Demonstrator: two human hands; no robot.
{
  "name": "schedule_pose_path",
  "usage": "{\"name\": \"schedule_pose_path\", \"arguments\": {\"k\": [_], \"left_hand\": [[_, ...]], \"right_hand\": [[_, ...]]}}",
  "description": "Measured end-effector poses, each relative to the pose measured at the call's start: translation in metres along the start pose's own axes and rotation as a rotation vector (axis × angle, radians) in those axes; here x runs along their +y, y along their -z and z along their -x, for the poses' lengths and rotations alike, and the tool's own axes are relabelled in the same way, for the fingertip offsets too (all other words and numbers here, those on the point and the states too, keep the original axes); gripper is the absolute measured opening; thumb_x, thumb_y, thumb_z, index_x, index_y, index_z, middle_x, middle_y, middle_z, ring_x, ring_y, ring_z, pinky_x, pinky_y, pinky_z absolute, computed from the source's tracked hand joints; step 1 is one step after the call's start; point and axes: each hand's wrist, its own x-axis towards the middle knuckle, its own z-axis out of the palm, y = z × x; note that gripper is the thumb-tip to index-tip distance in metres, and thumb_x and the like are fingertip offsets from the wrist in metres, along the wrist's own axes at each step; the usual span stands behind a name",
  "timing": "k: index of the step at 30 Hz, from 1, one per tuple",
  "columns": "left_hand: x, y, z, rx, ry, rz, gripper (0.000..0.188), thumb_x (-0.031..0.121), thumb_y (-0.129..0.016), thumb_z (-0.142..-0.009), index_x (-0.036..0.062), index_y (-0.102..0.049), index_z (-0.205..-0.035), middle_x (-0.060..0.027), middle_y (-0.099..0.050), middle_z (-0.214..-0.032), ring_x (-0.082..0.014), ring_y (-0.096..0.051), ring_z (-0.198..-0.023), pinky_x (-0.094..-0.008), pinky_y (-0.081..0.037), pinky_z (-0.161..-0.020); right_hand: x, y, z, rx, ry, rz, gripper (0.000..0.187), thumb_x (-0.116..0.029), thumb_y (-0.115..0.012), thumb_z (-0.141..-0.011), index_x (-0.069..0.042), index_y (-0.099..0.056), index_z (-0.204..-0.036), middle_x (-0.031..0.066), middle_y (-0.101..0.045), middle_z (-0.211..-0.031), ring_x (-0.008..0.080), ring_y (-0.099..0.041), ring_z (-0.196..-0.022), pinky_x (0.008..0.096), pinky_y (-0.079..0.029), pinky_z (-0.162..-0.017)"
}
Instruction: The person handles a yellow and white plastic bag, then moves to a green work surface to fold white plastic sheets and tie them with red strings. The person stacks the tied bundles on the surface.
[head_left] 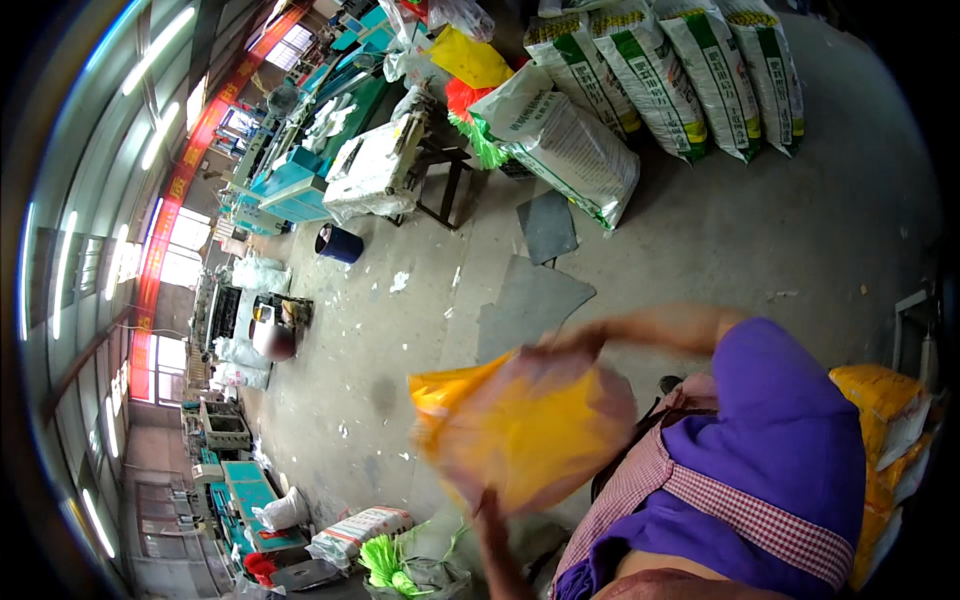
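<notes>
A yellow-orange plastic bag (530, 430) with a hazy, see-through part is stretched out between my hands, in front of my chequered apron. My right hand (572, 343) grips its upper edge in the picture, at the end of the arm with the purple sleeve. My left hand (488, 508) closes on its lower edge, the forearm rising from the bottom of the view. Motion smears the bag and both hands, and the fingertips are partly hidden by the plastic. I cannot tell whether anything is inside the bag.
Several filled white-and-green sacks (650, 75) stand at the top, one (575, 145) leaning forward. Grey sheets (530, 300) lie on the concrete floor. A dark blue bin (339, 243), machines and a person bent over bags (275, 340) are farther off. Orange sacks (880, 420) sit at right.
</notes>
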Motion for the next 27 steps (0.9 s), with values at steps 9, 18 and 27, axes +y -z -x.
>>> {"name": "schedule_pose_path", "arguments": {"k": [9,18,27], "left_hand": [[-0.052,0.011,0.033,-0.086,0.389,-0.173,0.027,0.005,-0.057,-0.077,-0.0009,-0.061,-0.102,-0.0005,-0.058,-0.084,-0.0094,-0.052,-0.073,-0.0230,-0.042,-0.069],[0.028,0.007,-0.054,-0.195,0.168,-0.383,0.045,0.022,-0.074,-0.071,0.0006,-0.057,-0.106,0.0010,-0.054,-0.078,-0.0088,-0.050,-0.070,-0.0227,-0.041,-0.060],[-0.009,-0.130,-0.003,0.137,0.015,0.415,0.077,0.003,-0.060,-0.080,0.0090,-0.014,-0.142,-0.0099,-0.025,-0.143,-0.0270,-0.029,-0.129,-0.0421,-0.025,-0.106]], "right_hand": [[0.028,0.045,0.066,0.396,-0.011,1.227,0.067,-0.043,-0.070,-0.072,-0.002,-0.049,-0.120,0.0202,-0.055,-0.110,0.0322,-0.052,-0.105,0.0431,-0.044,-0.084],[-0.017,-0.054,0.023,0.059,0.420,0.634,0.054,-0.019,-0.073,-0.071,-0.006,-0.053,-0.119,0.0133,-0.063,-0.097,0.0254,-0.060,-0.092,0.0345,-0.045,-0.083],[-0.055,-0.078,-0.010,0.330,0.451,0.451,0.060,-0.036,-0.072,-0.071,0.000,-0.055,-0.115,0.0109,-0.067,-0.090,0.0126,-0.062,-0.080,0.0284,-0.049,-0.072]]}}
